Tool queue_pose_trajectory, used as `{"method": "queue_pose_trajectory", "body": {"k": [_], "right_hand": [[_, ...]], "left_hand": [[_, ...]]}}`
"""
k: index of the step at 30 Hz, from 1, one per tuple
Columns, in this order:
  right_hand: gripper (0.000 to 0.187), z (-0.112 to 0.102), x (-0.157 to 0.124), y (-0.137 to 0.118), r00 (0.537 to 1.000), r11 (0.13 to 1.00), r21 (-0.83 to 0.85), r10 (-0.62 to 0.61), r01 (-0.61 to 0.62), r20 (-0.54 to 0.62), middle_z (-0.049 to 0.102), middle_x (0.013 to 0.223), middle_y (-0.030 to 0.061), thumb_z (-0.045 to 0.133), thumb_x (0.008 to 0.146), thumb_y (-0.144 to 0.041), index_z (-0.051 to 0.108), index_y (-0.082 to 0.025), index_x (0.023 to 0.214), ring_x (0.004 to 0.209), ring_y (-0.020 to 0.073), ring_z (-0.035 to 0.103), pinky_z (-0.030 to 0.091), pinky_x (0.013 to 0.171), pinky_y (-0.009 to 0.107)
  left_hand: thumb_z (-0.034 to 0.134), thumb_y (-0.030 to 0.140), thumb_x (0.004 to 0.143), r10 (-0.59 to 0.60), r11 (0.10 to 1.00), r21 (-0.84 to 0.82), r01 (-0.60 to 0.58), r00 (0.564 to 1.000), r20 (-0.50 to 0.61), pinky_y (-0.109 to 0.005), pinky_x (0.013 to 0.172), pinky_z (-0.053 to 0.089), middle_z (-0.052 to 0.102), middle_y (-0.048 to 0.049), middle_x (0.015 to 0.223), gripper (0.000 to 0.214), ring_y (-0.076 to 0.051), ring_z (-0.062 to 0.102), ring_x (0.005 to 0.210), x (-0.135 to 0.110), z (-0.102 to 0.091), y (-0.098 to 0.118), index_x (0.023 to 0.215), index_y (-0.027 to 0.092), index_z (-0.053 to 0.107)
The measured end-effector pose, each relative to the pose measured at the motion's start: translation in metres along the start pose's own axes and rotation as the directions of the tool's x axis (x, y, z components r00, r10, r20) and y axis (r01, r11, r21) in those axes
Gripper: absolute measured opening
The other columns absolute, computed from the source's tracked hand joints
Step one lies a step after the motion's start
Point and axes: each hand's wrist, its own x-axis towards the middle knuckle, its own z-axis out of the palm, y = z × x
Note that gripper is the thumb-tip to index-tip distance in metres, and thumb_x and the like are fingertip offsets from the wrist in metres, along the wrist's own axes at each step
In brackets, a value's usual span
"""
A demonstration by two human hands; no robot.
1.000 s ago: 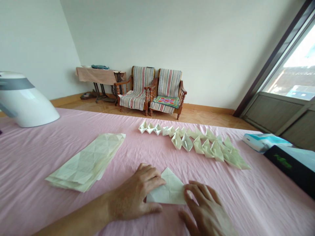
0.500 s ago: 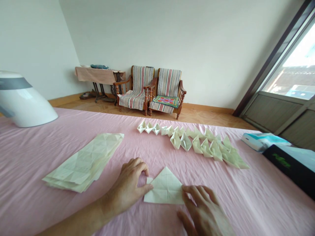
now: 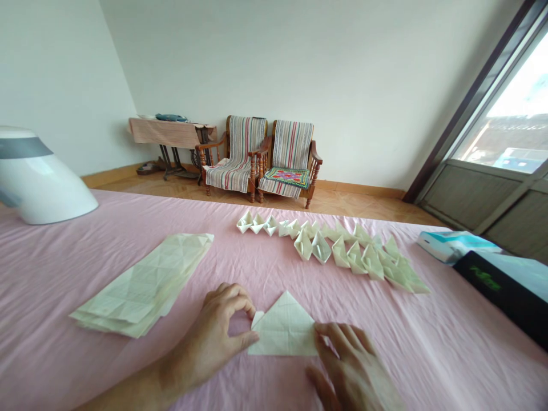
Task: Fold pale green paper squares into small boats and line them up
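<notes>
A cream sheet folded into a triangle (image 3: 283,331) lies on the pink cloth near me. My left hand (image 3: 214,339) pinches a small flap at the triangle's left corner between thumb and forefinger. My right hand (image 3: 351,365) rests on the cloth with its fingertips pressing the triangle's right corner. Both hands touch only this paper.
A stack of creased cream sheets (image 3: 143,282) lies to the left. A row of several folded paper boats (image 3: 338,248) runs across the middle. A white appliance (image 3: 36,177) sits far left; a blue-white box (image 3: 451,245) and a black box (image 3: 503,288) sit right. The pink cloth (image 3: 85,240) covers the table.
My left hand slid off the top of the triangle to its left corner and curled into a pinch on a small flap. The right hand stayed at the right corner.
</notes>
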Motion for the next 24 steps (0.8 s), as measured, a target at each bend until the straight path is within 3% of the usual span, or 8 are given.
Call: {"method": "queue_pose_trajectory", "body": {"k": [6, 11, 16, 24], "right_hand": [[0.020, 0.001, -0.001, 0.001, 0.999, 1.000, 0.020, 0.019, -0.019, 0.035, 0.068, 0.086, 0.0048, 0.063, 0.071, -0.016, 0.066, -0.019, 0.091, 0.073, 0.0221, 0.064, 0.054, 0.064, 0.035], [0.018, 0.003, -0.003, 0.003, 0.998, 1.000, 0.005, 0.016, -0.016, 0.060, 0.068, 0.087, 0.0050, 0.063, 0.073, -0.017, 0.065, -0.019, 0.091, 0.074, 0.0223, 0.064, 0.053, 0.063, 0.034], [0.021, 0.005, -0.005, 0.005, 0.996, 1.000, -0.004, -0.011, 0.012, 0.087, 0.068, 0.093, 0.0051, 0.062, 0.075, -0.018, 0.065, -0.020, 0.096, 0.079, 0.0219, 0.064, 0.053, 0.066, 0.033], [0.014, -0.001, 0.000, 0.002, 1.000, 1.000, 0.028, -0.006, 0.006, -0.002, 0.067, 0.081, 0.0043, 0.059, 0.075, -0.016, 0.064, -0.018, 0.087, 0.067, 0.0209, 0.064, 0.053, 0.057, 0.032]], "left_hand": [[0.072, 0.014, 0.076, 0.075, 0.996, -0.043, -0.075, 0.997, 0.005, -0.031, 0.087, 0.046, 0.060, -0.0010, 0.098, 0.029, -0.020, 0.055, 0.097, -0.013, 0.000, -0.004, 0.101, 0.028, 0.071], [0.068, 0.009, 0.080, 0.174, 0.984, 0.048, -0.174, 0.985, 0.003, -0.033, 0.090, 0.047, 0.059, -0.0018, 0.105, 0.041, -0.020, 0.054, 0.101, -0.019, 0.000, -0.003, 0.115, 0.031, 0.066], [0.065, 0.007, 0.083, 0.246, 0.958, 0.147, -0.245, 0.969, 0.007, -0.034, 0.089, 0.048, 0.059, -0.0031, 0.107, 0.042, -0.021, 0.053, 0.101, -0.020, 0.001, 0.000, 0.118, 0.029, 0.064], [0.064, 0.011, 0.087, 0.354, 0.906, 0.244, -0.347, 0.935, 0.016, -0.038, 0.091, 0.048, 0.059, -0.0025, 0.111, 0.041, -0.022, 0.054, 0.103, -0.021, 0.003, -0.007, 0.122, 0.032, 0.061]]}}
